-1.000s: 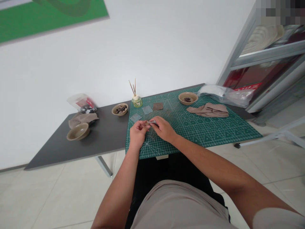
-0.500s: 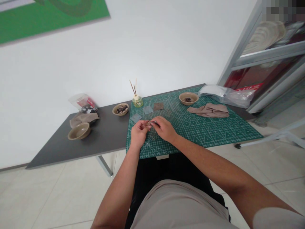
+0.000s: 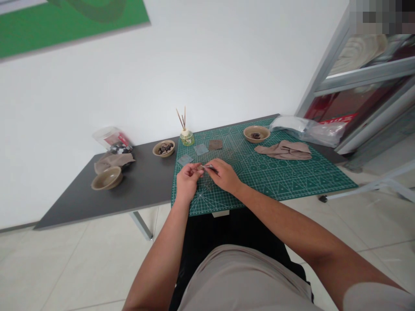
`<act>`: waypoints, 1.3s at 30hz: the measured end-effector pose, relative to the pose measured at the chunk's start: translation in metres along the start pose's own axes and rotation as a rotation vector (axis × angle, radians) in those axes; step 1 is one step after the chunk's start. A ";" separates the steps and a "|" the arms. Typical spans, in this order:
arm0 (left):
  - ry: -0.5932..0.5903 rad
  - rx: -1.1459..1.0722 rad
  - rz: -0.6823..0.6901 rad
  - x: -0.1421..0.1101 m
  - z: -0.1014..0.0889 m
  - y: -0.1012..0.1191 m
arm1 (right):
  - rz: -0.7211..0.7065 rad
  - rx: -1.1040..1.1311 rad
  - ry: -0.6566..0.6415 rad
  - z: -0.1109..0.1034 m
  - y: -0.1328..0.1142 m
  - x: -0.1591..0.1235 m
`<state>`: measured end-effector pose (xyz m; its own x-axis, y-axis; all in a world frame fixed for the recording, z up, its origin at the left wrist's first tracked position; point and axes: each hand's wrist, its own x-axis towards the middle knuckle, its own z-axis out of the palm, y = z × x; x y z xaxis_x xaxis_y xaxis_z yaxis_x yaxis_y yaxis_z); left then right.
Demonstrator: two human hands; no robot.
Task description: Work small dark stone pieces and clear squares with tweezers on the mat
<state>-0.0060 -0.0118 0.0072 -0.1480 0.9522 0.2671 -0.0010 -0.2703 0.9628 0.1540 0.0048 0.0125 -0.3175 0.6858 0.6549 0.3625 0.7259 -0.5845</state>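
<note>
Over the front left of the green cutting mat (image 3: 279,179), my left hand (image 3: 187,181) and my right hand (image 3: 225,176) meet with fingertips pinched together. From between the right thumb and fingers shows a small thin grey piece (image 3: 209,166), perhaps folded sandpaper. The left fingers close on something small beside it, mostly hidden by them. Just beyond the hands lie a grey-blue square (image 3: 186,160), a second grey-blue square (image 3: 201,149) and a brown square (image 3: 215,144), flat like sandpaper sheets.
A bowl of dark stone-like pieces (image 3: 164,148) and an empty-looking bowl (image 3: 107,178) stand left. Behind the mat are a reed diffuser (image 3: 187,137) and another bowl (image 3: 256,134) with dark pieces. A brown cloth (image 3: 285,150) and plastic bag (image 3: 308,128) lie right.
My left hand has shifted very slightly left, a little away from the right fingertips. The right hand stays nearly in place, still pinching the grey piece.
</note>
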 end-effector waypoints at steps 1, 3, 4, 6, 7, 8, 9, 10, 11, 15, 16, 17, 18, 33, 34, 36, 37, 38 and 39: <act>-0.009 0.002 -0.001 0.000 0.000 -0.001 | -0.011 -0.001 0.002 0.000 0.000 0.000; -0.035 0.018 -0.010 0.000 -0.001 -0.001 | -0.035 0.009 0.018 0.001 0.001 0.000; -0.042 0.025 -0.015 0.001 -0.001 -0.002 | -0.045 0.016 0.026 0.001 0.001 0.000; -0.032 0.020 -0.018 0.001 -0.001 -0.002 | -0.054 0.019 0.032 0.001 0.001 0.000; -0.020 0.014 -0.016 0.001 0.000 -0.001 | -0.054 0.013 0.031 0.001 0.001 0.000; -0.011 0.011 -0.014 0.001 0.000 -0.001 | -0.053 0.007 0.029 0.001 0.001 0.000; -0.008 0.010 -0.013 0.001 0.000 -0.001 | -0.054 0.003 0.027 0.001 0.001 0.000; -0.013 0.011 -0.012 0.001 0.001 -0.002 | -0.055 0.000 0.026 0.001 0.001 0.000; -0.025 0.013 -0.012 0.001 0.001 -0.002 | -0.057 0.001 0.027 0.000 0.001 0.000; -0.015 0.043 0.026 0.002 0.000 -0.003 | -0.089 0.011 0.040 0.000 0.000 0.000; 0.011 0.057 0.052 0.002 -0.001 -0.004 | -0.109 0.010 0.033 0.000 -0.001 0.000; 0.032 0.073 0.078 0.002 -0.001 -0.004 | -0.127 0.008 0.024 0.000 -0.001 0.000; 0.045 0.086 0.101 0.002 -0.002 -0.004 | -0.135 0.006 0.021 0.000 -0.002 0.000; -0.002 0.029 0.019 0.000 0.002 0.000 | 0.221 -0.019 0.042 0.002 0.001 0.003; 0.000 0.022 0.000 0.000 0.002 0.000 | 0.212 -0.013 0.036 0.002 0.002 0.003; 0.008 0.027 -0.046 0.000 0.003 0.002 | 0.184 -0.003 0.024 0.003 0.003 0.002; 0.012 0.035 -0.067 0.000 0.003 0.003 | 0.169 0.000 0.021 0.003 0.003 0.002; 0.013 0.041 -0.082 0.000 0.003 0.003 | 0.155 0.004 0.017 0.003 0.004 0.002; 0.016 0.041 -0.088 0.000 0.003 0.004 | 0.142 0.009 0.015 0.003 0.005 0.002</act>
<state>-0.0031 -0.0122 0.0108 -0.1647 0.9696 0.1807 0.0255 -0.1790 0.9835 0.1524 0.0099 0.0093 -0.2506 0.7810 0.5721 0.3949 0.6220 -0.6761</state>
